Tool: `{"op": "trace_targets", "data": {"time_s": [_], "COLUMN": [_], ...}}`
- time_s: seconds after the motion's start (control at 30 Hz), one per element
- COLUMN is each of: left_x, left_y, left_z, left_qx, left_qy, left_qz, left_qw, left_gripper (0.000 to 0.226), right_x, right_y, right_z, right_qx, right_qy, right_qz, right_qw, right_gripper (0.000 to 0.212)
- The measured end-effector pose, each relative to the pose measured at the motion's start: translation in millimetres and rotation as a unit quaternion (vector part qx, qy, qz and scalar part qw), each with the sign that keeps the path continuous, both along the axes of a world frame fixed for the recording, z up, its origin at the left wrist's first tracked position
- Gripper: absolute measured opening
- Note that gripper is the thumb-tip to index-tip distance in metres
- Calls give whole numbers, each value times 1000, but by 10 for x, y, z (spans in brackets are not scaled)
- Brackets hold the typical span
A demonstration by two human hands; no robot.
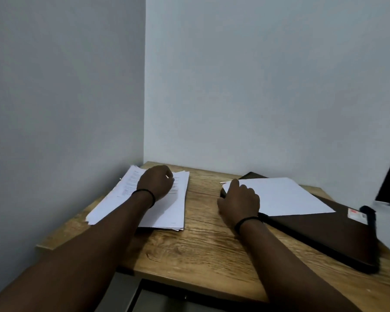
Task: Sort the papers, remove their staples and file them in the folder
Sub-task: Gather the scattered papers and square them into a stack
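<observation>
One wooden desk [203, 251] in a wall corner. Far left: one loose stack of printed papers [167, 212], sheet count unreadable. The person's left hand [156, 183] rests on top of it, fingers curled; whether they pinch a sheet, cannot tell. Right: their right hand [239, 204] lies on the near corner of one blank white sheet [282, 197], fingers relaxed. The sheet sits on one dark brown folder [331, 235], closed, flat. Two black wristbands, one per wrist.

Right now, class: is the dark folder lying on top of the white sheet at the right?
No, the white sheet lies on top of the dark folder, with the right hand at its near corner.
</observation>
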State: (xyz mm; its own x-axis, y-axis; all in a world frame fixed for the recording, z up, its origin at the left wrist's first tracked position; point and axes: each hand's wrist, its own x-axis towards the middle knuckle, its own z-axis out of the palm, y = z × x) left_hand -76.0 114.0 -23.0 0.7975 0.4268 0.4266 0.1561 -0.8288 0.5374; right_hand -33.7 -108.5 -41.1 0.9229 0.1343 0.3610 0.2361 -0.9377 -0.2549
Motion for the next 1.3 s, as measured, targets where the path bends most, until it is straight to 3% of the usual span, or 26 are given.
{"op": "trace_targets", "data": {"time_s": [0.07,0.17,0.3,0.4,0.47,0.6,0.73,0.83,0.9,0.97,1.0,1.1,1.17,1.23,1.3], "left_x": [50,115,107,46,11,-36,-7,-52,-130,-224,-288,-510,-609,-716,-783], "left_y": [-251,-580,-812,-827,-784,-706,-630,-554,-497,-386,-321,-218,-160,-124,-101], "left_z": [-3,-1,9,35,45,102,209,324,434,556,620,794,865,929,973], "left_qx": [-5,-9,16,21,21,-11,-137,-216,-310,-391,-401,-392,-391,-396,-410], "left_qy": [0,4,21,19,18,-9,-80,-154,-204,-235,-237,-230,-254,-282,-311], "left_qz": [-35,-73,-98,-99,-97,-97,-115,-143,-176,-227,-245,-243,-231,-215,-197], "left_qw": [999,997,995,995,995,995,981,954,912,860,850,857,854,847,835], "left_gripper": [14,17,22,22,24,43,79,105,113,104,86,27,14,9,9], "right_x": [-11,-18,-62,-73,-82,-81,-146,-283,-347,-413,-453,-566,-566,-567,-572], "right_y": [-209,-349,-388,-387,-382,-379,-344,-298,-289,-290,-284,-244,-227,-206,-173], "right_z": [-39,-55,-31,-17,5,149,482,802,992,1156,1229,1389,1418,1327,1118], "right_qx": [-33,-40,-62,-76,-60,98,250,313,340,366,389,468,500,506,501], "right_qy": [41,64,25,-15,-49,-154,-183,-169,-148,-136,-128,-101,-74,-17,66], "right_qz": [-18,3,10,19,26,82,217,294,328,351,360,370,370,351,341], "right_qw": [998,997,998,997,997,980,926,887,869,851,838,796,779,788,793], "right_gripper": [50,43,29,4,13,19,15,15,14,13,13,11,10,31,32]}}
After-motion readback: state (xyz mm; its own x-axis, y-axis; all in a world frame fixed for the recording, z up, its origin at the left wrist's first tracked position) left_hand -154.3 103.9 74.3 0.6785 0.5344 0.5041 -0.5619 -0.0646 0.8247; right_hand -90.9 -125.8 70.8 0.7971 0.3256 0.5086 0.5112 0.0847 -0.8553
